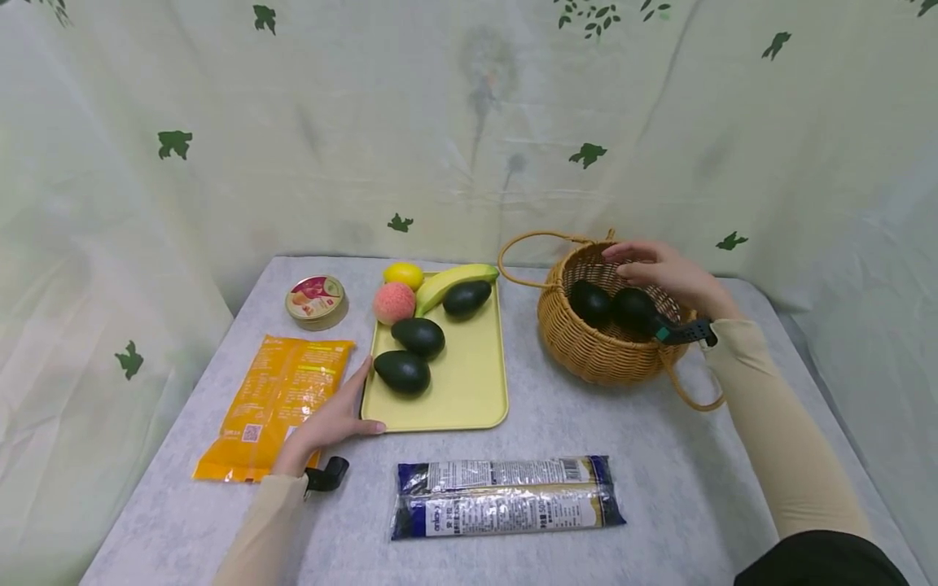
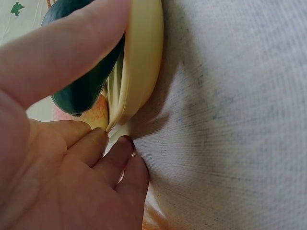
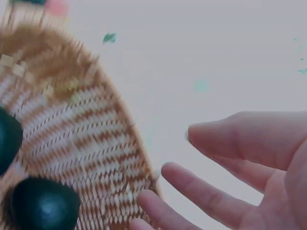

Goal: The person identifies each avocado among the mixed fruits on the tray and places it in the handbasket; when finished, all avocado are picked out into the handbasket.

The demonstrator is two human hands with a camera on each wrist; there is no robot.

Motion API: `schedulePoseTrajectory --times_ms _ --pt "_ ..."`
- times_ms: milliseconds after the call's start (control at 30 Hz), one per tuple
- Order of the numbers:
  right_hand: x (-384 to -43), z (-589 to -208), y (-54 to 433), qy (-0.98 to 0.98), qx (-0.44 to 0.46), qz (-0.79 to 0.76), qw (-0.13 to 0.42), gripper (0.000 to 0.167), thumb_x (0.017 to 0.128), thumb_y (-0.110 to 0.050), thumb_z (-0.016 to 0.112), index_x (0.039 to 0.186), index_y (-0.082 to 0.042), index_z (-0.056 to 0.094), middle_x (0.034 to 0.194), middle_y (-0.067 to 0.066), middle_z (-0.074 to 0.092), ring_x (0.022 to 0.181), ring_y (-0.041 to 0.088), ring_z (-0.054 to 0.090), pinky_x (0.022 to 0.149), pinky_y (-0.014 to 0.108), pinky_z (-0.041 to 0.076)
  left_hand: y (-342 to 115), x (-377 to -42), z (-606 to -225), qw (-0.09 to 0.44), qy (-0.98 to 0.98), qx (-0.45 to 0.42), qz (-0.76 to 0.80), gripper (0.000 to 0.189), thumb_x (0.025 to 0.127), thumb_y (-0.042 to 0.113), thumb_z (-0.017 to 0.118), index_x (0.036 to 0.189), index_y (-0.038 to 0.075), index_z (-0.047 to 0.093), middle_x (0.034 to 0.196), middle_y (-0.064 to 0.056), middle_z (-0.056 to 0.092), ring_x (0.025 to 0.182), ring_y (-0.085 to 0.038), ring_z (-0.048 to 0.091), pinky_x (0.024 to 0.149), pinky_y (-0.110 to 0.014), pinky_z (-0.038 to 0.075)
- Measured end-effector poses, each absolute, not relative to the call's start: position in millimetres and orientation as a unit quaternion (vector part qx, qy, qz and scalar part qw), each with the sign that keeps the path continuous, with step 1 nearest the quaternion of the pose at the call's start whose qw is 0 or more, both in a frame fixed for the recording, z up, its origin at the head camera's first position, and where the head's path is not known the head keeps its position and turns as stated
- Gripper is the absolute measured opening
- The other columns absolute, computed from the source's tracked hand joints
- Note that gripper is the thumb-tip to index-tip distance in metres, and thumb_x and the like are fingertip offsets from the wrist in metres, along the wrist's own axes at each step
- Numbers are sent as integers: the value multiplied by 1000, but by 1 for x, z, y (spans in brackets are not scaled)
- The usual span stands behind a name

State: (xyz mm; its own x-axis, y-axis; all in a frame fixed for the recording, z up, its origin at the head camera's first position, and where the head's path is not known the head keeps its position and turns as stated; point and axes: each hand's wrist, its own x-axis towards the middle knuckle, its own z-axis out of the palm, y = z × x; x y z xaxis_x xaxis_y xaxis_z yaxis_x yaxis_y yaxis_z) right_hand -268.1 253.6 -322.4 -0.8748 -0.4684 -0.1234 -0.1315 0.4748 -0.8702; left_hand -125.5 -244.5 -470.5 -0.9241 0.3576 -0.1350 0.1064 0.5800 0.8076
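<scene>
We read the key relation at the wicker basket (image 1: 604, 362): inside it lie a left avocado (image 1: 588, 303) and a right avocado (image 1: 630, 307), side by side, below the right hand (image 1: 668, 277) and toward our left. That hand is the nearer one; its fingers are spread with nothing between them. Our left hand (image 1: 333, 419), well apart across the bench (image 1: 659, 505), pinches the near left corner of the yellow tray (image 1: 469, 387), beside the nearest tray avocado (image 1: 402, 372), whose long axis runs mostly sideways. We cannot tell the long axes of the basket pair, seen foreshortened; the wrist camera (image 1: 689, 332) stands close against the right one, the right wrist view is blurred, and in the left wrist view the thumb covers much of an avocado.
</scene>
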Motion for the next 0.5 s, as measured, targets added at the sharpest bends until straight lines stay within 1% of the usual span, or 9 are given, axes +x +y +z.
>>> schedulePoseTrajectory --times_ms 67,167,333,500 --pt "-264 -319 252 827 -177 -503 175 43 100 -18 51 140 -3 42 141 13 43 117 18 50 95 32 45 -245 -125 -470 144 877 131 439 110 77 17 81 150 -6 1 156 -26 2 142 -41 5 111 -58 8" --pt "-258 -315 246 804 -178 -541 169 48 99 -17 53 142 -3 38 140 13 44 117 18 51 94 30 47 -245 -125 -469 143 877 129 439 110 78 17 80 150 -6 1 156 -26 2 142 -41 5 111 -58 8" --pt "-246 -312 228 773 -192 -582 164 49 98 -13 55 141 1 38 140 19 43 120 27 51 96 35 46 -245 -124 -468 144 877 129 440 109 78 17 80 150 -6 1 156 -26 3 142 -41 5 111 -58 8" --pt "-237 -315 202 757 -219 -592 170 44 98 -13 55 139 -5 44 139 20 44 122 33 49 96 36 46 -244 -124 -468 142 877 129 440 109 78 17 80 151 -5 2 156 -26 4 142 -41 6 111 -57 9"
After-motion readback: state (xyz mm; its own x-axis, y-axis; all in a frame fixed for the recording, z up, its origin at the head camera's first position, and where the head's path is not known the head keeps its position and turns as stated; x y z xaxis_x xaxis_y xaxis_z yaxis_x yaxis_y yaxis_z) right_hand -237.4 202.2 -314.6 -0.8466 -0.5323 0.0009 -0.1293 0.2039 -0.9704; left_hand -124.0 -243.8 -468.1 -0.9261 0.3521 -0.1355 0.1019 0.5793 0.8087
